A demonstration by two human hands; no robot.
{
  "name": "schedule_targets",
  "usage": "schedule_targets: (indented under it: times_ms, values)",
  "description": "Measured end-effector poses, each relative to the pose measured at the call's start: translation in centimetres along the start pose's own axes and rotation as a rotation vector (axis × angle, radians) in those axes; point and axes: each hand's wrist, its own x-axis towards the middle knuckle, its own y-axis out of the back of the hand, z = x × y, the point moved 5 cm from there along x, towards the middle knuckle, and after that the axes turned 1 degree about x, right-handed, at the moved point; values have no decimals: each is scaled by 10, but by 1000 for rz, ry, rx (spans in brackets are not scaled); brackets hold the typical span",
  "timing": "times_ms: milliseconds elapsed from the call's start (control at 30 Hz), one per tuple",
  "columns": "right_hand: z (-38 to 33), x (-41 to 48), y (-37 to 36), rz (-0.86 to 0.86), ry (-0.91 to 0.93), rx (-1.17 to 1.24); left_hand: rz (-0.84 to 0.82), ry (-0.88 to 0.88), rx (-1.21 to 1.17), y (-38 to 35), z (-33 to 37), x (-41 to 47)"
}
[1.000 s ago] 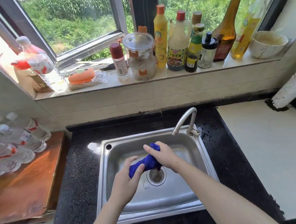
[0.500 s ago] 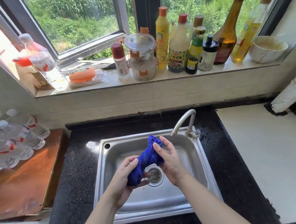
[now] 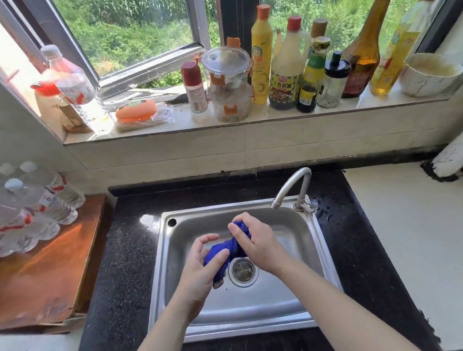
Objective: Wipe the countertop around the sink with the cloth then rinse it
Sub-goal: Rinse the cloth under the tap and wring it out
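Both hands are over the steel sink point(image 3: 307, 255) and hold the blue cloth point(image 3: 221, 250) between them. The left hand point(image 3: 200, 272) grips the lower end of the cloth: its thumb lies across the fabric and the other fingers curl round it from below, while the index finger stands a little lifted. The right hand point(image 3: 258, 244) grips the upper end, with its fingers curled over the top, so only a small blue part shows there. The cloth is bunched into a thick roll, and it hangs just above the round drain point(image 3: 243, 271), a little to its left.

The curved tap point(image 3: 291, 185) stands at the back right corner of the sink, and its mouth points toward the right hand. Whether water comes out cannot be told. Small drops lie on the black speckled desk point(image 3: 113, 268) beside the tap base. Above, the windowsill point(image 3: 289, 115) carries a row of sauce and oil bottles, a clear lidded jar point(image 3: 228, 85) and a white bowl point(image 3: 431, 75). At the left, water bottles point(image 3: 35, 208) lie on a wooden board point(image 3: 43, 279).
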Motion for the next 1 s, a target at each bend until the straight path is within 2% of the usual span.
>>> schedule_targets:
  times_ms: [133,333,433,533,733,800,900,1000]
  values:
    - [4,2,0,-48,52,-326,76,-80,218,5,-3,0]
    - [18,7,0,-131,-156,-416,138,-208,499,1,-1,-2]
    - [19,10,-4,-168,-248,-350,173,-239,507,1,-4,-3]
    - [17,8,-2,-161,-224,-285,126,-178,403,11,-5,0]
    - [6,-8,2,-327,-224,274,84,7,67,43,-5,6]
    - [8,-10,4,-355,-231,364,73,74,-58,48,-6,7]
    - [17,-9,5,-299,-240,354,34,103,-83,50,-7,7]
    - [23,-5,0,-182,-274,392,101,60,38,47,-8,10]
